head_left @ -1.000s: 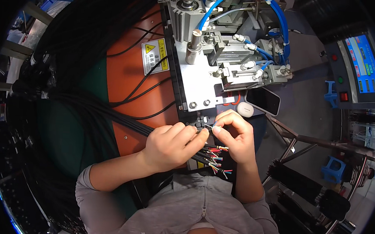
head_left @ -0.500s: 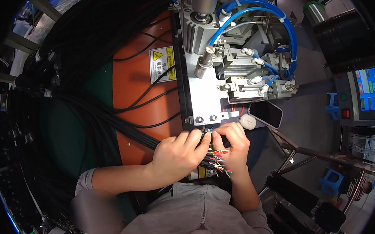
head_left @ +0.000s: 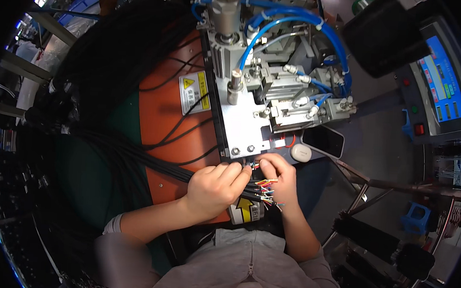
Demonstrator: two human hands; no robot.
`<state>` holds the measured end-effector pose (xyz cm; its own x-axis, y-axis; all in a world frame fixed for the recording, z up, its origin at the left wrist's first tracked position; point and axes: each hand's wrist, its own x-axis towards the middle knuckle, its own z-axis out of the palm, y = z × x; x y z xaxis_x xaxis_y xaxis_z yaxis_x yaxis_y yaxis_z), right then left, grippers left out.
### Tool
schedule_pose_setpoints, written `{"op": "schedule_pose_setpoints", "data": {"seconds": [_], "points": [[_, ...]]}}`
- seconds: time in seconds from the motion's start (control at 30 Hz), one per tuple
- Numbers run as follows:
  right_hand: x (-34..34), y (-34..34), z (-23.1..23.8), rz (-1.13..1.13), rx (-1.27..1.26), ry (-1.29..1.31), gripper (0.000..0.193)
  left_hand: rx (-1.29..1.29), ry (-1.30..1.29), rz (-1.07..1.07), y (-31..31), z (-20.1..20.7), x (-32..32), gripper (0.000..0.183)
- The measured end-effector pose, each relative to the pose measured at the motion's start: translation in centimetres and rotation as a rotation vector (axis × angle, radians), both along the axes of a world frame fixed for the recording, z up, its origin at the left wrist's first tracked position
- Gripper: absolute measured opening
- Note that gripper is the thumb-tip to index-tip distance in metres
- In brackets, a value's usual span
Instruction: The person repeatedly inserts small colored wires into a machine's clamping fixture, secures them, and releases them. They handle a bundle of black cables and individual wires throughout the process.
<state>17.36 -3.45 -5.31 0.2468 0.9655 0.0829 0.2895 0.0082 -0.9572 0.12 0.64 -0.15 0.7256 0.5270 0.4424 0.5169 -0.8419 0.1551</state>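
My left hand [head_left: 213,189] is closed around a black cable, thumb and forefinger pressed together near its end, just below the front edge of the machine's metal plate [head_left: 246,132]. From that end a few thin coloured wires [head_left: 254,165] stick out. Pinched on these wires, my right hand [head_left: 281,180] has its fingers curled, and the tips are partly hidden. Below and between the hands lies a bundle of black cables [head_left: 173,168], whose stripped ends fan out in red, yellow, white and blue wires [head_left: 264,191].
Blue air hoses [head_left: 335,34] arch over the machine's cylinders. A phone [head_left: 323,140] and a small white case [head_left: 300,153] lie to its right. Further right stands a control screen [head_left: 445,86]. An orange-brown table surface [head_left: 161,118] carries more black cables at left.
The view has shifted, so the machine appears further left and the screen larger. My hands stay together at the cable end, the right fingers a little changed around the wires.
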Motion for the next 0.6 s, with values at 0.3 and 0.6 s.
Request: {"op": "schedule_pose_setpoints", "data": {"seconds": [0.3,0.6], "points": [[-0.8,0.7,2.1,0.001,0.430,-0.413,0.012,-0.027,0.021,0.056,-0.2,0.2,-0.4,0.023],[0.6,-0.1,0.4,-0.062,0.173,0.122,0.008,-0.060,0.155,0.123,-1.3,0.7,-0.8,0.011]]}}
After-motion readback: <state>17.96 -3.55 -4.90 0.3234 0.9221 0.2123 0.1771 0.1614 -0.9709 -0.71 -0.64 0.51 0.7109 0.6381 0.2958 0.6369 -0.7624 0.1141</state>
